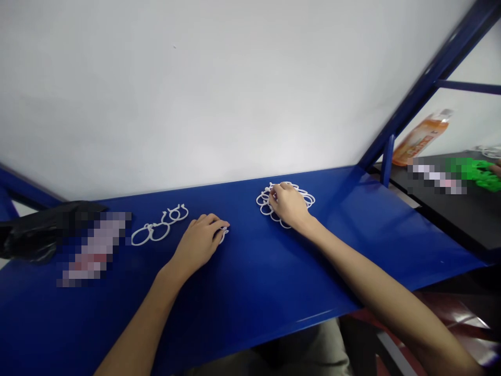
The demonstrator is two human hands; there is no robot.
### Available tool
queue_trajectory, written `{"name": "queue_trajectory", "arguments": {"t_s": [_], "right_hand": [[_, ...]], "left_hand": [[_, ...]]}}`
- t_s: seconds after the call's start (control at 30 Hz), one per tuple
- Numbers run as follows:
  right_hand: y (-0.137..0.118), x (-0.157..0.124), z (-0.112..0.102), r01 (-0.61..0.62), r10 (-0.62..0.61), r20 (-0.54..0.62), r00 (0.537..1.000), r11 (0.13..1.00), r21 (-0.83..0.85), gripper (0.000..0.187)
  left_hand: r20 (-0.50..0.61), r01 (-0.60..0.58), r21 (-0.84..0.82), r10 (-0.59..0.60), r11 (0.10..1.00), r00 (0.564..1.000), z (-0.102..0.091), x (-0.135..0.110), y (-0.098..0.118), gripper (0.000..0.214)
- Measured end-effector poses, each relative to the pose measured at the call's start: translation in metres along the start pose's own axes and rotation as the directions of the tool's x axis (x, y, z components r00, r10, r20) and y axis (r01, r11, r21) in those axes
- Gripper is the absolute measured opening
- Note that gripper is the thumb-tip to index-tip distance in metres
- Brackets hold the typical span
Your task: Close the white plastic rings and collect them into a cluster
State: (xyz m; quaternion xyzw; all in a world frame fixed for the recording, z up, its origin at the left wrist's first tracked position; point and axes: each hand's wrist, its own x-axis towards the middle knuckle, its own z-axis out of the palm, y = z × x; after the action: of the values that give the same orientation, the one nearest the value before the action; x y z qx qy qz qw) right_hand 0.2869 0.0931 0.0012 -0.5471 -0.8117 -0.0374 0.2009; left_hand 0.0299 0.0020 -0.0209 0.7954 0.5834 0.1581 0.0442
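Note:
Thin white plastic rings with small end tabs lie on a blue table (250, 282). My left hand (201, 240) is closed, thumb and fingers around a white plastic ring (223, 236) that is mostly hidden by them. To its left, several loose rings (159, 232) lie in a slanting row, some overlapping. My right hand (290, 205) rests over a heap of the same rings (309, 199) on the right. Its fingers are curled in a pinch at the heap's left side, on a ring there. The palm covers part of the heap.
A white wall (235, 94) stands behind the table. At the left lie a black plastic bag (50, 230) and a blurred-out packet (96, 248). Blue frame bars (422, 89) rise at the right. Beyond them, a black table (442, 201) holds an orange bottle (420, 138), green pieces (481, 175) and another person's hand (496, 169).

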Motion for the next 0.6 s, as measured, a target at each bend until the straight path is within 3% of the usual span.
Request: {"name": "queue_trajectory", "arguments": {"t_s": [0.13, 0.23, 0.33, 0.43, 0.6], "right_hand": [[-0.013, -0.036, -0.014, 0.149, -0.147, -0.020, 0.989, 0.976, 0.160, 0.017], [-0.026, -0.062, -0.016, 0.242, -0.270, 0.025, 0.962, 0.894, 0.377, 0.021], [-0.035, -0.076, -0.012, 0.167, -0.270, 0.101, 0.958, 0.806, 0.568, 0.027], [-0.036, -0.077, -0.009, 0.106, -0.236, 0.113, 0.965, 0.747, 0.657, 0.015], [-0.029, -0.075, -0.012, 0.164, -0.308, 0.069, 0.949, 0.667, 0.727, 0.013]], "left_hand": [[-0.034, 0.023, -0.056, -0.025, 0.998, 0.999, 0.001, 0.000, 0.017, 0.021], [-0.080, 0.059, -0.223, -0.079, 0.973, 0.994, 0.001, -0.002, 0.034, 0.013], [-0.100, 0.109, -0.431, -0.167, 0.896, 0.981, -0.001, -0.004, 0.049, 0.016], [-0.063, 0.157, -0.567, -0.233, 0.808, 0.970, -0.001, -0.005, 0.057, 0.022], [0.007, 0.148, -0.657, -0.191, 0.739, 0.982, 0.002, -0.007, 0.057, 0.026]]}}
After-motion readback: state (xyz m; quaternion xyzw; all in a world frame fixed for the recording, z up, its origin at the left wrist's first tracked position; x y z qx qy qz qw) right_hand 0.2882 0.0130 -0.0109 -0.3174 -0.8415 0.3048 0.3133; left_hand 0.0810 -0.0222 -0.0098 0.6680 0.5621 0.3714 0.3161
